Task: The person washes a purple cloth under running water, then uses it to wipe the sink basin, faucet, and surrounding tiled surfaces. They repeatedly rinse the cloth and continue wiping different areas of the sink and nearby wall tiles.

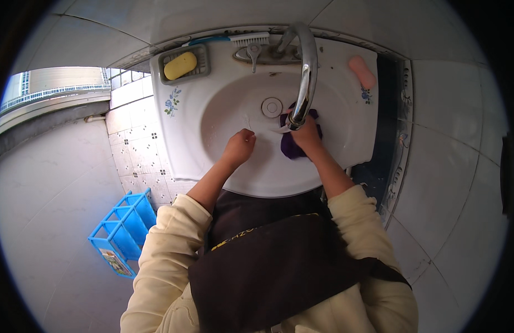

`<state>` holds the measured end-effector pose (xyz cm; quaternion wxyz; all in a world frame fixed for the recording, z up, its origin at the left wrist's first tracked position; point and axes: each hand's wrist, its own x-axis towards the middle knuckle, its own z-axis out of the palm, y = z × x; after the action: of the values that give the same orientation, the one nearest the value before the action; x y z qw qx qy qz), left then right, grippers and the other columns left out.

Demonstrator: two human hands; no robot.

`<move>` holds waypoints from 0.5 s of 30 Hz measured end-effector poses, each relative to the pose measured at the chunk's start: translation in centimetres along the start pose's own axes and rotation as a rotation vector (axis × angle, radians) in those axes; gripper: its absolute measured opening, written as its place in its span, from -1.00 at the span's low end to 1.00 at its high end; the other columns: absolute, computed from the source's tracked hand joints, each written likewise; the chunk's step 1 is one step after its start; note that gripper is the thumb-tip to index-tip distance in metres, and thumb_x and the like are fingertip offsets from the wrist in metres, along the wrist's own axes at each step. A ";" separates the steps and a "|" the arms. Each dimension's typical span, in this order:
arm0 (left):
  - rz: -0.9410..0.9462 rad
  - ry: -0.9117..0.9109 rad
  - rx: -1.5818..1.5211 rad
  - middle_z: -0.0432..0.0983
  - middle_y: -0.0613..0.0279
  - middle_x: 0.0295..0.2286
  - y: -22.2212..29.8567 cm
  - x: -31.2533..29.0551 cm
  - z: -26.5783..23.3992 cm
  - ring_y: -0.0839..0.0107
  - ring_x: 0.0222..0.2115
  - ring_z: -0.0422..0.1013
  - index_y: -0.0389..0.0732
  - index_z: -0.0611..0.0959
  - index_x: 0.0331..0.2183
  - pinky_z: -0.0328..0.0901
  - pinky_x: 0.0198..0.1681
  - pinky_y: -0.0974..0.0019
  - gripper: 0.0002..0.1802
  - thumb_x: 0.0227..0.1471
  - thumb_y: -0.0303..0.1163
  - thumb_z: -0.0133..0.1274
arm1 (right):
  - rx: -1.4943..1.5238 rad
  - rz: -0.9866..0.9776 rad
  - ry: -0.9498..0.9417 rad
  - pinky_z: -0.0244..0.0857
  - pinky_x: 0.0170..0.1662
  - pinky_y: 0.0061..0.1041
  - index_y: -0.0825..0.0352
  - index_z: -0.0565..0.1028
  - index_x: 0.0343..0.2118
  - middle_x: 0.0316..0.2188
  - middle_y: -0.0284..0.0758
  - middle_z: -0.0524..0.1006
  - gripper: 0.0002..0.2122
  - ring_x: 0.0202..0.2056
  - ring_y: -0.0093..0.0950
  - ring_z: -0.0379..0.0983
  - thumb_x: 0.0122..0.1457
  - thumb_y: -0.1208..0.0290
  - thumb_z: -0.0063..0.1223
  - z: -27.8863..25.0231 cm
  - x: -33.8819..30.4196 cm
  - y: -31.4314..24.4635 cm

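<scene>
A: Start close in; what do you see?

B: A dark apron (279,261) over cream sleeves (168,244); both forearms reach up from the lower edge into a white sink (212,150).

A: And the hands?

B: The left hand (239,147) is curled into a loose fist over the left half of the basin; I cannot tell whether anything is inside it. The right hand (307,136) is closed around a purple cloth (290,145), bunched up in the basin just right of the drain (272,107) (the tap's spout hides part of it).

A: Where is the tap?

B: The chrome tap (307,66) arches from the back rim down to just above the right hand; its tip sits right at the knuckles.

A: Farther back?

B: On the back rim a yellow soap (180,65) lies in a grey dish (204,64) at the left; a brush (248,39) with white bristles lies behind the tap handle; a pink soap (362,71) rests on the right corner.

A: Anything off to the side?

B: A blue plastic rack (123,230) stands on the floor to the left, below the sink; beyond it is a tiled wall (132,144).
</scene>
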<state>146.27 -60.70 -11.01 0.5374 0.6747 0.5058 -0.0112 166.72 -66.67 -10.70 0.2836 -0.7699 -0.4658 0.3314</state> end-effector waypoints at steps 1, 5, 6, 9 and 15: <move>-0.017 -0.001 -0.009 0.48 0.02 -0.45 -0.1 -0.2 -0.2 0.29 -0.42 0.45 -0.30 0.48 -0.30 0.30 -0.30 0.33 -0.73 -0.02 -0.32 -0.12 | 0.067 -0.004 0.083 0.24 -0.22 -0.37 0.30 0.38 -0.27 -0.22 -0.21 0.35 -0.79 -0.29 -0.22 0.35 -0.02 0.56 -0.16 -0.5 0.3 -0.3; -0.052 0.013 -0.034 0.49 0.05 -0.46 -0.1 -1.0 -1.4 0.34 -0.43 0.46 -0.31 0.47 -0.29 0.30 -0.32 0.35 -0.72 0.01 -0.32 -0.15 | 0.157 -0.091 0.338 0.14 -0.07 -0.39 0.33 0.34 -0.21 -0.21 -0.21 0.33 -0.76 -0.15 -0.25 0.25 -0.01 0.58 -0.17 -2.7 0.6 -4.7; -0.053 0.020 -0.038 0.49 0.05 -0.45 -0.2 -1.1 -1.7 0.34 -0.43 0.46 -0.31 0.47 -0.29 0.30 -0.32 0.35 -0.72 0.01 -0.32 -0.15 | 0.077 -0.134 0.366 0.12 -0.05 -0.39 0.33 0.32 -0.19 -0.20 -0.19 0.32 -0.74 -0.13 -0.23 0.24 -0.01 0.55 -0.15 -1.3 0.9 -3.7; -0.107 -0.012 -0.090 0.48 0.04 -0.44 -0.1 -1.4 -2.5 0.34 -0.41 0.46 -0.32 0.46 -0.28 0.30 -0.32 0.36 -0.72 0.00 -0.33 -0.15 | -0.174 -0.144 0.265 0.01 0.06 -0.34 0.34 0.21 -0.08 -0.08 -0.10 0.24 -0.55 -0.01 -0.15 0.11 -0.08 0.39 0.02 4.0 1.7 -0.4; -0.124 -0.025 -0.162 0.47 0.00 -0.43 0.2 -2.8 -4.1 0.33 -0.40 0.45 -0.33 0.45 -0.26 0.29 -0.30 0.36 -0.70 0.00 -0.34 -0.16 | -0.247 0.051 -0.061 0.10 -0.01 -0.29 0.37 0.27 -0.13 -0.02 -0.08 0.14 -0.48 -0.07 -0.11 0.16 -0.21 0.33 0.14 9.1 2.4 -5.7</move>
<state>142.90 -59.51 -7.55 0.5949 0.5961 0.5391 -0.0120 157.51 -61.00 -12.66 0.1639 -0.8000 -0.4917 0.3021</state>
